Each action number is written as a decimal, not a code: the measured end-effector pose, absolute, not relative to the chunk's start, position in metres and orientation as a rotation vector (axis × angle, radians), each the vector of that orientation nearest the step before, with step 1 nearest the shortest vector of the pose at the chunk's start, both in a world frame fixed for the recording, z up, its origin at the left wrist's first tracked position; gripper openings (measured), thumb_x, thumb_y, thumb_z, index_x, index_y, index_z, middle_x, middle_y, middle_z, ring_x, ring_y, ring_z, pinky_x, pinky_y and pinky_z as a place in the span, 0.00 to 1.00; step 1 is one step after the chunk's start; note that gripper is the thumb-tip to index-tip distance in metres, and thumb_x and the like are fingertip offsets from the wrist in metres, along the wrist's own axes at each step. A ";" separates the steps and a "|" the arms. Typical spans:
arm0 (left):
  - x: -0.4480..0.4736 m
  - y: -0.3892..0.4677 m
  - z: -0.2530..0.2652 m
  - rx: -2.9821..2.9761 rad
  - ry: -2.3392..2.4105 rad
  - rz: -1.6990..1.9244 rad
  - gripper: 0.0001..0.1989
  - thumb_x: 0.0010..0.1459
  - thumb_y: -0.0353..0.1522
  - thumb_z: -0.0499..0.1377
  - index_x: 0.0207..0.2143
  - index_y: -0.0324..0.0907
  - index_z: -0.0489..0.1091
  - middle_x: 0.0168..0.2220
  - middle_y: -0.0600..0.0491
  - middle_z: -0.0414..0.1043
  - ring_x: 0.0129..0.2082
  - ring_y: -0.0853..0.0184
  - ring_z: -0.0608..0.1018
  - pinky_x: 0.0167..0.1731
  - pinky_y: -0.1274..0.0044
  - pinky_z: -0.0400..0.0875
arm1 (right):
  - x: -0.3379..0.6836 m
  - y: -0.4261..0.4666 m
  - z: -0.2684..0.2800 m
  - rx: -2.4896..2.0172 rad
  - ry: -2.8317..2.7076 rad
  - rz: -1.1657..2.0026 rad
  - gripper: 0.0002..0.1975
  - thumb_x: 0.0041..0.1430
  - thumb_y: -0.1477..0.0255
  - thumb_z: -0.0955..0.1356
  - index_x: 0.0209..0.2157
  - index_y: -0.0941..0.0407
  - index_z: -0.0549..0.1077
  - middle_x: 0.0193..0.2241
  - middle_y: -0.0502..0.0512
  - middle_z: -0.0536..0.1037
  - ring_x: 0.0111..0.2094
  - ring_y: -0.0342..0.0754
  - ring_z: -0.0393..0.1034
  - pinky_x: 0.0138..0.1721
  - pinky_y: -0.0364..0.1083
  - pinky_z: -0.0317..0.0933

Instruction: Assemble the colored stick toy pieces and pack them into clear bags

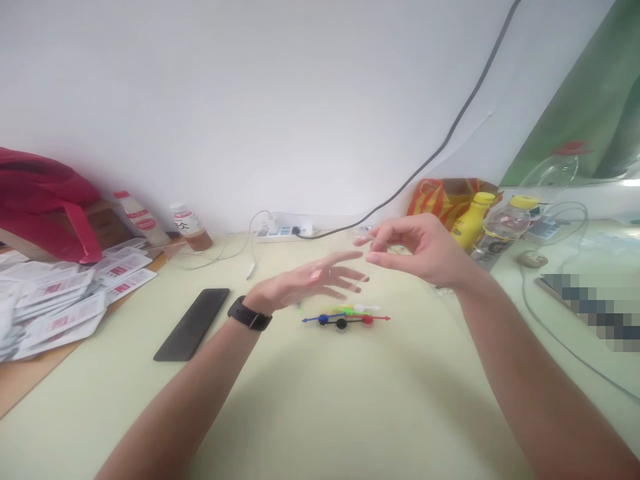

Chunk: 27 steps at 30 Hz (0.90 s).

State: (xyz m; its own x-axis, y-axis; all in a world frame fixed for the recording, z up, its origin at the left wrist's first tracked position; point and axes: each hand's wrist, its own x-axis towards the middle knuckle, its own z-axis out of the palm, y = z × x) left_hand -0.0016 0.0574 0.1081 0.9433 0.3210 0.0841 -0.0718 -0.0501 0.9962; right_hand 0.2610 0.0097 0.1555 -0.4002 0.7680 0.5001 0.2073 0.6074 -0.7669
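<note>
My left hand, with a black band on the wrist, hovers over the table with its fingers stretched out and slightly spread. A small pinkish-white spot shows at its palm; what it is I cannot tell. Just to the right, my right hand is raised with thumb and forefinger brought together in a pinch near the left fingertips. Whatever sits between them is too small to make out. Below both hands lie small game-spinner-like pieces with arrow tips: a blue one, a black one, a red one and a yellow-green one.
A black phone lies left of my wrist. White packets are piled farther left, near two bottles. A power strip stands against the wall. At right are a yellow bottle, a clear bottle and a mouse.
</note>
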 end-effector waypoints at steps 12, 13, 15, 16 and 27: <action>-0.030 0.068 0.118 1.676 0.409 0.094 0.42 0.64 0.48 0.61 0.73 0.55 0.44 0.61 0.43 0.67 0.57 0.51 0.74 0.59 0.57 0.63 | 0.264 -0.004 0.171 -0.879 -2.334 0.693 0.14 0.62 0.61 0.72 0.46 0.51 0.83 0.42 0.52 0.85 0.43 0.52 0.80 0.46 0.47 0.72; -0.031 0.068 0.121 1.712 0.434 0.068 0.42 0.65 0.47 0.61 0.73 0.56 0.43 0.62 0.44 0.66 0.57 0.51 0.74 0.59 0.58 0.64 | 0.263 -0.004 0.172 -0.861 -2.388 0.723 0.16 0.61 0.60 0.73 0.48 0.50 0.83 0.45 0.52 0.85 0.46 0.53 0.79 0.48 0.47 0.71; -0.031 0.065 0.127 1.784 0.468 0.033 0.40 0.66 0.47 0.60 0.73 0.58 0.44 0.63 0.45 0.65 0.58 0.52 0.73 0.59 0.59 0.65 | 0.261 -0.004 0.172 -0.816 -2.489 0.807 0.21 0.60 0.59 0.74 0.53 0.49 0.80 0.51 0.52 0.82 0.53 0.55 0.77 0.53 0.48 0.69; -0.029 0.062 0.131 1.823 0.481 0.018 0.40 0.66 0.47 0.60 0.73 0.58 0.44 0.63 0.46 0.65 0.59 0.52 0.73 0.58 0.60 0.65 | 0.260 -0.004 0.171 -0.792 -2.536 0.859 0.24 0.60 0.58 0.74 0.57 0.48 0.78 0.55 0.52 0.80 0.56 0.56 0.75 0.56 0.49 0.68; -0.008 0.042 0.153 2.083 0.448 -0.121 0.37 0.65 0.46 0.62 0.71 0.54 0.52 0.64 0.46 0.66 0.60 0.50 0.72 0.53 0.66 0.70 | 0.248 0.002 0.154 -0.640 -2.658 1.237 0.47 0.52 0.53 0.77 0.70 0.44 0.60 0.71 0.50 0.59 0.71 0.60 0.52 0.70 0.55 0.49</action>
State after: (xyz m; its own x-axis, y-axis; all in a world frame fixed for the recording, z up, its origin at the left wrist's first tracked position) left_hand -0.0081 0.0423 0.1529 0.9275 0.2663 -0.2623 0.3621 -0.4667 0.8069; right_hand 0.2481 0.0016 0.1535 -0.8997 0.4336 -0.0505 0.3178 0.5713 -0.7567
